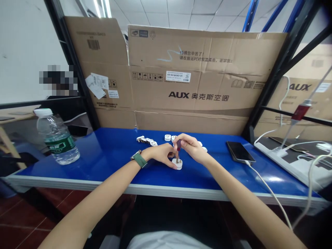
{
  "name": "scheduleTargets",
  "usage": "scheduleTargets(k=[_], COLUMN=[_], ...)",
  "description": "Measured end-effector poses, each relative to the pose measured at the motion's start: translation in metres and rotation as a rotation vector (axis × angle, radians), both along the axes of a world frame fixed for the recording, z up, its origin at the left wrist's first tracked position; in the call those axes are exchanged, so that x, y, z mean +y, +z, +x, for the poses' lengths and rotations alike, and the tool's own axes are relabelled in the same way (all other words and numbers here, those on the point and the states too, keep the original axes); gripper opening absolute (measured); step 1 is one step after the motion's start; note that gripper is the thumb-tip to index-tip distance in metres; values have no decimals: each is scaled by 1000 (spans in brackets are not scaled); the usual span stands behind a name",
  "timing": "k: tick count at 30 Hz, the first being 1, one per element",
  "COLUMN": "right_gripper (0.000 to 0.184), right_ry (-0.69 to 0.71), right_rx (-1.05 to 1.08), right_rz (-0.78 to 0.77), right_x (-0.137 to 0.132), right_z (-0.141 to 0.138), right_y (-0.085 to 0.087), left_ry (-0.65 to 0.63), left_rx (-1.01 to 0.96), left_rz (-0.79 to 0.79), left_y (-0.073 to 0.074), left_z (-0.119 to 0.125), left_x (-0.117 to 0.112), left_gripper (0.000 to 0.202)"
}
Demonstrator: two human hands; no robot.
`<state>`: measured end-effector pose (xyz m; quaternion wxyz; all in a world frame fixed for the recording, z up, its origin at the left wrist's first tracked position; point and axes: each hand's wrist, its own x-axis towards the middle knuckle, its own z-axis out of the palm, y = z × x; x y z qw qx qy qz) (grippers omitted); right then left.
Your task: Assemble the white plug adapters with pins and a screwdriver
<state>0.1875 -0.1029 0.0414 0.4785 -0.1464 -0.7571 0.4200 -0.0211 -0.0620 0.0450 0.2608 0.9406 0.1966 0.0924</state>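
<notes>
— Where to look first?
— At the white plug, standing on the blue tabletop, toward the near edge.
— Held how?
— Pinched from the side by the left hand, with the thumb low against the casing; likely to stop any turning or sliding.
— And in the right hand?
— A screwdriver, gripped by the red handle and pointed down at the plug's top. Held near vertical, presumably to press straight. Cannot tell exactly where the tip meets.
— Just behind?
— More plugs, partly hidden by the right hand; probably grouped for easy reach. Left of those, a row of small parts, white and dark, too small to make out.
— Farther out?
— To the right, a phone lying flat, joined to a cable, perhaps for charging. Well to the left, a capped bottle, upright, seemingly set clear of the elbows. Along the back, upright cardboard, perhaps as a screen.
</notes>
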Motion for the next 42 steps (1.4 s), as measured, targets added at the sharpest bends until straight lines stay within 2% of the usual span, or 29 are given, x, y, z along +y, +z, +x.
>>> scheduleTargets(k=[2, 7, 9, 17, 24, 28, 30, 38, 42], right_gripper=[33, 27, 23, 32, 29, 41, 40, 35, 42], right_ry=[-46, -272, -307, -178, -222, -121, -92, -261, -163], right_rx=[-14, -6, 21, 9, 24, 7, -11, -3, 10], right_rz=[25, 64, 52, 28, -14, 5, 10, -20, -17], right_x=[-4, -4, 0, -3, 4, 3, 0, 2, 2], right_z=[-1, 0, 1, 4, 6, 9, 9, 8, 10], right_y=[3, 4, 2, 5, 2, 3, 5, 3, 4], left_ry=[-7, -21, -13, 6, -33, 2, 17, 6, 1], left_rx=[4, 8, 7, 26, 6, 31, 45, 31, 46], left_rz=[0, -23, -9, -13, -22, -8, -6, -7, 14], left_y=[1, 3, 4, 6, 5, 6, 6, 7, 7], left_z=[0, 0, 1, 1, 1, 2, 2, 1, 2], left_x=[-1, -2, -3, -4, -3, -4, -4, -5, -5], left_gripper=[47, 46, 45, 44, 42, 42, 43, 44, 43])
